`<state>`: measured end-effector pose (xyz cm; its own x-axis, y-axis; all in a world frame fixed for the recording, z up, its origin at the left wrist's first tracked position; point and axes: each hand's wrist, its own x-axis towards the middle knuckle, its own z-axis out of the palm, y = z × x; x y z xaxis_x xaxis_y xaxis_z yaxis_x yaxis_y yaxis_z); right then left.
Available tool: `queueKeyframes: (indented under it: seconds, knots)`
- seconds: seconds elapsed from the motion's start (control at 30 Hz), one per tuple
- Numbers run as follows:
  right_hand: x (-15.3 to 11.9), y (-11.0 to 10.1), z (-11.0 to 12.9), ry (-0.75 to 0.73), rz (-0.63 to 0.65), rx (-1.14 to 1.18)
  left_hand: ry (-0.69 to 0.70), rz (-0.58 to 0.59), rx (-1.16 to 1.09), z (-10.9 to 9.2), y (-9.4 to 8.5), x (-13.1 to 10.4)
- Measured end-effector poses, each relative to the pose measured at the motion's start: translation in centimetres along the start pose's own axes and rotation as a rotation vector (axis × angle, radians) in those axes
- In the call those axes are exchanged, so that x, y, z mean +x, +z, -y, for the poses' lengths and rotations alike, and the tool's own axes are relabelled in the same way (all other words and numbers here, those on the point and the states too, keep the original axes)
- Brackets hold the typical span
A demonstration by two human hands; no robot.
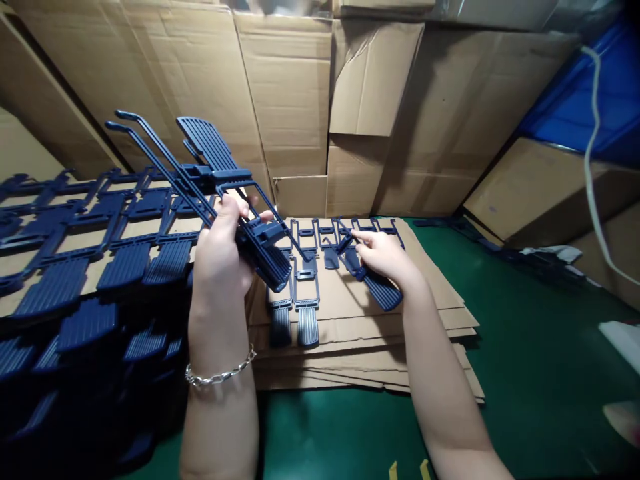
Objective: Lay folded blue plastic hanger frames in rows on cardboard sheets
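My left hand [227, 237] is raised over the left side of the cardboard, its fingers wrapped round a couple of dark blue plastic frames [213, 150] with ribbed paddle ends and long bent arms. Lower down on the right, my right hand [383, 253] grips one more ribbed plastic frame [381, 288], tilted just above the cardboard sheets [350, 327]. Beside it, a row of similar frames [307, 323] lies flat on the top sheet, ribbed ends towards me. Part of what the left hand holds is hidden behind its fingers.
Many more blue frames [133, 263] are stacked in layers at the left. Cardboard boxes [285, 87] form a wall at the back. The green table [530, 320] has dark parts along its far edge. A white cable [593, 173] hangs by a blue bin [583, 100] at the right.
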<state>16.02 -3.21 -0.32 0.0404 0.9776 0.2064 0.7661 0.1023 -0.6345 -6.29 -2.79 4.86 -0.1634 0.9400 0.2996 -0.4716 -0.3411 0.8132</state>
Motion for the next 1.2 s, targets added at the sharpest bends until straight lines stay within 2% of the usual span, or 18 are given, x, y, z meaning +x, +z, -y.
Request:
queueKeyframes:
  seconds: [0.2,0.47,0.57,0.73,0.93,1.07,1.2]
  knots:
    - [0.5,1.9,0.6,0.032,0.139,-0.122,0.037,0.075,-0.016,-0.5,-0.1,-0.4]
    - [0.6,3.7,0.6,0.230,0.378,-0.093,0.017,0.034,-0.004,-0.3,0.1,-0.2]
    - [0.6,4.0,0.6,0.250,0.443,-0.179,0.015,0.013,-0.009,-0.3,0.2,-0.3]
    - [0.5,4.7,0.9,0.242,0.484,-0.343,0.010,0.015,0.009,-0.2,0.2,-0.3]
    - [0.4,5.6,1.0,0.259,0.525,-0.358,-0.008,0.031,0.016,-0.1,0.2,-0.3]
    - [0.3,5.8,0.7,0.277,0.532,-0.369,-0.022,0.007,0.011,-0.1,0.4,-0.4]
    - [0.4,5.8,0.6,0.291,0.545,-0.375,-0.028,0.033,0.009,0.2,0.6,-0.4]
